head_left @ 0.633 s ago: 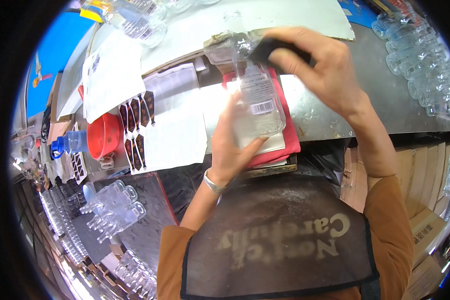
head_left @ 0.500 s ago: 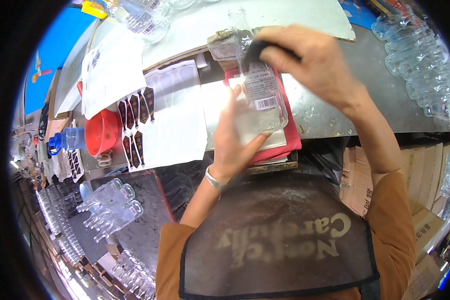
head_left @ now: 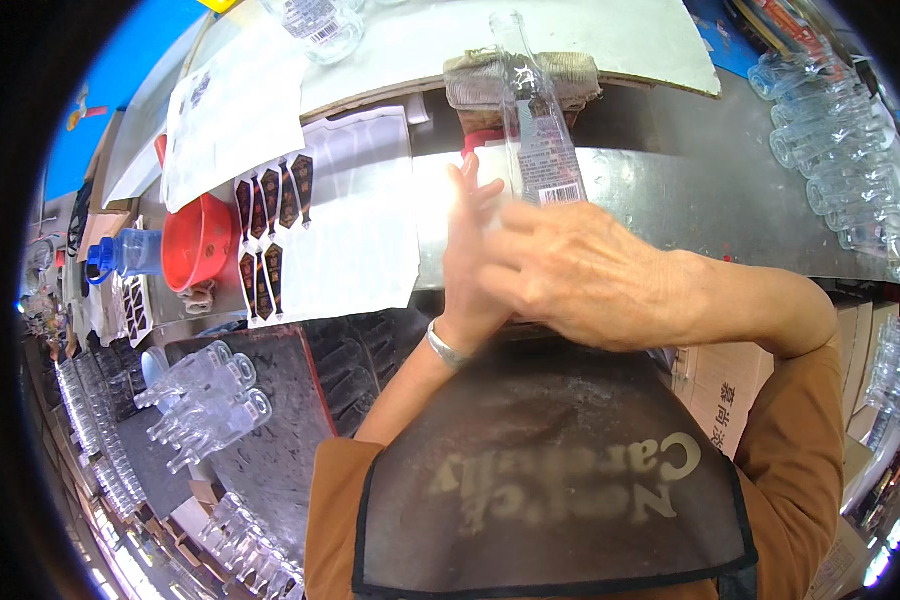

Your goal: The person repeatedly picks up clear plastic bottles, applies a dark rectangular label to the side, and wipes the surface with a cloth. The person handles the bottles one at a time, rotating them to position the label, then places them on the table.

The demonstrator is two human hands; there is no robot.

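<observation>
A clear glass bottle with a printed label lies with its neck pointing away from me, propped on a rolled cloth rest. Its base is hidden behind my hands. My left hand, with a silver bangle at the wrist, has its fingers stretched out just left of the bottle; its thumb side is covered. Over the bottle's near end, my right hand crosses toward the left hand with curled fingers. Motion blurs those fingertips, and whatever they hold is hidden.
A sheet of dark tie-shaped labels lies on the left, by a red bowl and a blue-capped container. Clear bottles are lined up at the right and stacked at the lower left. Cardboard boxes stand below, right.
My right hand has swept from the bottle's upper part down toward me, to the near end. The black pad it held is out of sight. The bottle has shifted slightly right and away.
</observation>
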